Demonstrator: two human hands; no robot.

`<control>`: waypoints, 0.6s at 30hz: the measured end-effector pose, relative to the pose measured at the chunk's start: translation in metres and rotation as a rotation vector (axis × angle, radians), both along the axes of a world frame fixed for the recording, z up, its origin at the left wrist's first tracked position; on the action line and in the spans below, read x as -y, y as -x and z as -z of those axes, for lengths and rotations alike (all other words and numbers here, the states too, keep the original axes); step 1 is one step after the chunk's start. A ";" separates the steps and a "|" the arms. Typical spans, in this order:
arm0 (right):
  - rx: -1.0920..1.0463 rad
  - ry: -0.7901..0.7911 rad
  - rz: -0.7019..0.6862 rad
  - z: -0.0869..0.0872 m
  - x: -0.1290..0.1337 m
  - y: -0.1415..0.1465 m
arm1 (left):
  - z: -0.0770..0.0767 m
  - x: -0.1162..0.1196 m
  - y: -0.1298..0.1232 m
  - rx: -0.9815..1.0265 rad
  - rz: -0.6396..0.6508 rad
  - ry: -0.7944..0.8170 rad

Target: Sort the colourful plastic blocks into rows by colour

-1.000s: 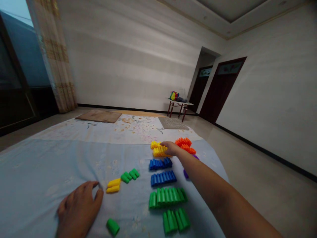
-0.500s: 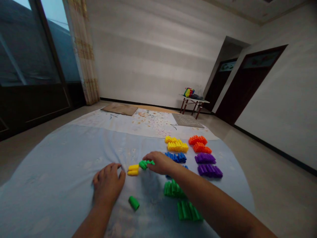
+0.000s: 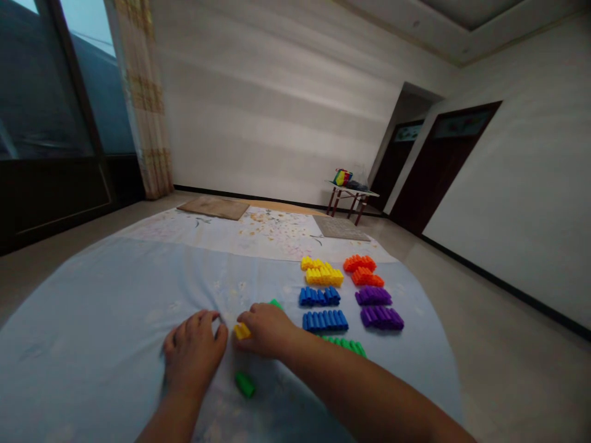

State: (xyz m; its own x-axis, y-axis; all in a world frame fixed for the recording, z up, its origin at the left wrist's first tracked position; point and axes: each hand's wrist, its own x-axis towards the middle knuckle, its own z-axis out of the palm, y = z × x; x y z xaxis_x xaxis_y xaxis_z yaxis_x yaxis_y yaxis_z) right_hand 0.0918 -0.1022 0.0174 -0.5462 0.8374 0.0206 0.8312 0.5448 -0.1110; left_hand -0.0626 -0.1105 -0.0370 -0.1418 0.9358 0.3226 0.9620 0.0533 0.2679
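Observation:
My right hand (image 3: 266, 330) has its fingers closed round the yellow pieces (image 3: 241, 331), which it partly covers. Behind that hand, a bit of a green piece (image 3: 276, 304) shows. To the left, my left hand (image 3: 194, 347) rests on the blue cloth with its fingers apart, holding nothing. A single green tube (image 3: 244, 384) lies on the cloth below my right hand. Rows of blue pieces (image 3: 325, 320) lie to the right, and my right forearm hides part of the green row (image 3: 346, 344).
Yellow rows (image 3: 324, 274), orange rows (image 3: 360, 263) and purple rows (image 3: 381, 318) lie on the right side of the table. Two flat mats, one brown (image 3: 213, 208) and one grey (image 3: 340, 227), lie at the far edge. A small table (image 3: 354, 191) holds a colourful bag.
My right hand has moved left and nearer, from the green pieces to the yellow pieces, and closed on them. The camera view has shifted slightly. My left hand stays on the cloth.

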 end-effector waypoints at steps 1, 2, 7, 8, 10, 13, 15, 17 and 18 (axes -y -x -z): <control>0.005 0.017 -0.003 -0.001 0.002 -0.001 | 0.000 -0.001 0.000 -0.002 0.001 0.003; 0.014 0.032 -0.010 -0.003 0.003 -0.001 | 0.001 -0.001 0.001 -0.004 0.003 0.006; 0.048 -0.017 -0.123 -0.010 -0.003 -0.003 | 0.001 -0.004 0.001 -0.011 0.009 0.012; 0.070 -0.026 -0.158 -0.009 -0.006 -0.002 | 0.002 -0.004 0.001 -0.009 0.009 0.013; 0.123 -0.015 -0.210 -0.005 -0.010 0.000 | 0.005 -0.005 0.002 -0.002 0.006 0.014; 0.143 0.024 -0.227 -0.002 -0.015 0.001 | 0.012 -0.009 0.006 0.005 0.008 0.015; 0.075 0.028 -0.202 -0.006 -0.020 -0.007 | 0.017 -0.012 0.010 0.005 0.019 0.020; -0.037 0.002 -0.141 -0.017 -0.028 -0.025 | 0.020 -0.015 0.012 0.004 0.020 0.032; -0.102 -0.026 -0.091 -0.024 -0.035 -0.037 | 0.020 -0.016 0.013 0.005 0.013 0.042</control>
